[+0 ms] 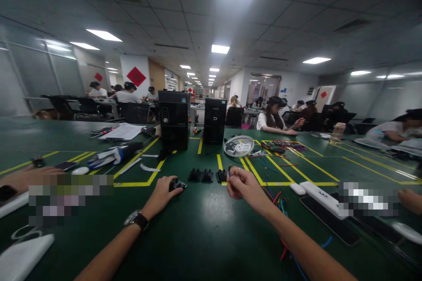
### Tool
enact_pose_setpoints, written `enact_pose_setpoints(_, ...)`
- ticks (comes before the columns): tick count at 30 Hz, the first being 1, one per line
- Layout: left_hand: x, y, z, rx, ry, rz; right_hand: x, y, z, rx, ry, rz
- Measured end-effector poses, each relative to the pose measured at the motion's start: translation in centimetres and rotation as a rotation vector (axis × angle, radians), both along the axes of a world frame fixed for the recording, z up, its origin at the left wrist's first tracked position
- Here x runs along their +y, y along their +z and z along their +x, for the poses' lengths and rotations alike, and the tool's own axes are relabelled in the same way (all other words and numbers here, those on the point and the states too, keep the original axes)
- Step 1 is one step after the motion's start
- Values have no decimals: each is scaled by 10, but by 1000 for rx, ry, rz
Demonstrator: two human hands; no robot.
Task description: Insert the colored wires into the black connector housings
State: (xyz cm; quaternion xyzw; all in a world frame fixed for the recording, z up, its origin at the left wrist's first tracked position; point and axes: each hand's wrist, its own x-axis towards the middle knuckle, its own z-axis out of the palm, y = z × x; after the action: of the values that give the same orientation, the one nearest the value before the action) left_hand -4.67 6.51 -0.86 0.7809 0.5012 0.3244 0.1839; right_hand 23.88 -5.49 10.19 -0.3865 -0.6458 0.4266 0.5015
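My left hand (pixel 160 195), with a watch on its wrist, rests on the green table (pixel 204 237). Its fingers and thumb close round a small black block-shaped part (pixel 178 185). My right hand (pixel 241 184) is pinched just above the tabletop. A short, thin, dark wire-like piece (pixel 230 169) sticks up from its fingertips; its exact kind is too small to make out. Between the hands stand similar black blocks, one at the left (pixel 194 175), one in the middle (pixel 207 175) and one (pixel 221 176) close beside my right fingers.
Colored wires (pixel 280 204) lie under my right forearm. Behind are two black computer-like cases (pixel 174 120) and a white basket (pixel 239 146). A power bank (pixel 325 199) and phone (pixel 329 219) lie right. Co-workers' hands rest at far left (pixel 33 177) and far right (pixel 410 201).
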Motion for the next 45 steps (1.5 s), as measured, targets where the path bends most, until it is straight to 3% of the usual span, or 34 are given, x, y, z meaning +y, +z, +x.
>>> enact_pose_setpoints(7,-30,13,28,-229,6,-35,14,-42,-47,253,-17,-84)
enact_pose_setpoints(12,-43,22,33,-338,-217,-114,12,-61,-51,287,44,-87)
enact_pose_setpoints(19,-65,44,48,-786,-371,-429,-4,-60,-48,224,59,-35)
enact_pose_setpoints(23,-74,50,57,-966,-419,-519,-8,-59,-51,122,17,-54)
enact_pose_setpoints(28,-80,52,62,-1022,-498,-580,-10,-63,-59,-10,-41,-82)
enact_pose_setpoints(35,-76,42,67,-1142,-598,-638,-9,-75,-67,-83,-19,-69)
enact_pose_setpoints(45,-76,33,69,-1074,-642,-658,-6,-81,-65,-167,-83,-4)
